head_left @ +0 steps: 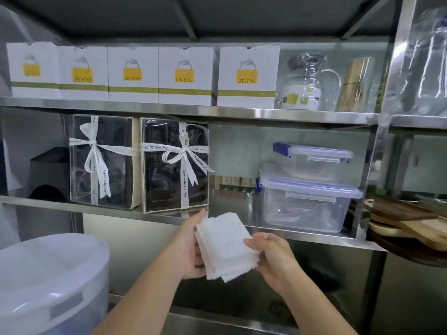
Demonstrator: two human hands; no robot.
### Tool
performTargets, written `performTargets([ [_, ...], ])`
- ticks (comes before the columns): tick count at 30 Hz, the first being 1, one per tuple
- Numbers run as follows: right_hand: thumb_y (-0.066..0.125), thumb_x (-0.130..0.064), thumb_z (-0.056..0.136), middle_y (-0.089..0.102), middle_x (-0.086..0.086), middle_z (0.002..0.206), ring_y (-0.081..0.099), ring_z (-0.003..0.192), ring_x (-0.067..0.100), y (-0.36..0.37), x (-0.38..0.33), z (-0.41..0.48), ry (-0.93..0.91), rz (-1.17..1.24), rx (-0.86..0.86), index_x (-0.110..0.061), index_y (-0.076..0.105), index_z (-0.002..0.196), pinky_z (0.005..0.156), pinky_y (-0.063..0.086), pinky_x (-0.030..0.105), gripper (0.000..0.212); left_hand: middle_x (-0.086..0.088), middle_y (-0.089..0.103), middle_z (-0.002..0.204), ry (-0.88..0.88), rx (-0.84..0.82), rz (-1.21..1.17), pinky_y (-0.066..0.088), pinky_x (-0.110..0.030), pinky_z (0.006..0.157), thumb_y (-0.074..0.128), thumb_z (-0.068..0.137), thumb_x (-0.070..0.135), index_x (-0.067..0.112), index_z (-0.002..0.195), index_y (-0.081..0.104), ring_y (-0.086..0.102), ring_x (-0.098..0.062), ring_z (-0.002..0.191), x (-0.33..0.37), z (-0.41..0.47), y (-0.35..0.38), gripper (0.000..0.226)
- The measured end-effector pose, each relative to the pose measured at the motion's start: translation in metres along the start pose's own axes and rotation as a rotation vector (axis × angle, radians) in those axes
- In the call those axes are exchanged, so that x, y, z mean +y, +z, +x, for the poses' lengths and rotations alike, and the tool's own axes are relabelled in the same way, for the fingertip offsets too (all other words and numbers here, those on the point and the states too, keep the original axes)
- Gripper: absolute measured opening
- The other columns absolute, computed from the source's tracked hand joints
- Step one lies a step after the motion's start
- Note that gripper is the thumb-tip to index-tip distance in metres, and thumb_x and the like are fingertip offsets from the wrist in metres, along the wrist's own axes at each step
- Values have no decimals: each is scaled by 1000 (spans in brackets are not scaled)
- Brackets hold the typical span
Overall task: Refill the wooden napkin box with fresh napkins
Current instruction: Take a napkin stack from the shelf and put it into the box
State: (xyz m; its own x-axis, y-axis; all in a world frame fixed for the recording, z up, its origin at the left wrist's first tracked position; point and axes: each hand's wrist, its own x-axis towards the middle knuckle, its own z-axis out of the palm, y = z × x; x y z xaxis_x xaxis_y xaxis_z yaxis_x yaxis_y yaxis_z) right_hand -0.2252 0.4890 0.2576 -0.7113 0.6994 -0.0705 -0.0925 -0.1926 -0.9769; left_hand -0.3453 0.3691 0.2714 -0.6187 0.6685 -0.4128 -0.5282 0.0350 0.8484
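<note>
A stack of white napkins is held in the air in front of a steel shelf. My left hand grips the stack's left edge, fingers behind it and thumb up along its side. My right hand pinches its right lower corner. The stack is tilted, its top leaning toward the shelf. No wooden napkin box is in view.
Two ribboned gift boxes stand on the shelf behind my hands, two clear lidded containers to their right. White cartons and a glass jug line the upper shelf. A large plastic bin sits lower left; wooden boards lie at right.
</note>
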Motion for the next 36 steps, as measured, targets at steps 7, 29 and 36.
performTargets([
  [7,70,6,75,62,14,94,60,83,26,-13,-25,-60,-76,-153,-37,-4,59,89,59,47,30,20,-15,69,101,179,-4,57,51,-38,68,71,78,20,11,110,59,63,-31,93,-15,-56,7,36],
  [29,63,-12,81,70,15,95,64,82,30,-85,-69,-338,-8,157,59,0,65,102,64,49,32,24,-12,67,91,357,-164,216,52,-37,69,67,78,16,6,91,63,62,-23,80,-112,-304,53,17],
  [36,73,-20,77,75,15,97,71,87,31,-143,-40,-397,130,139,151,-5,66,107,62,56,31,34,-9,66,85,-39,-439,328,44,-39,82,72,59,35,12,87,72,55,-25,84,-179,-353,71,37],
])
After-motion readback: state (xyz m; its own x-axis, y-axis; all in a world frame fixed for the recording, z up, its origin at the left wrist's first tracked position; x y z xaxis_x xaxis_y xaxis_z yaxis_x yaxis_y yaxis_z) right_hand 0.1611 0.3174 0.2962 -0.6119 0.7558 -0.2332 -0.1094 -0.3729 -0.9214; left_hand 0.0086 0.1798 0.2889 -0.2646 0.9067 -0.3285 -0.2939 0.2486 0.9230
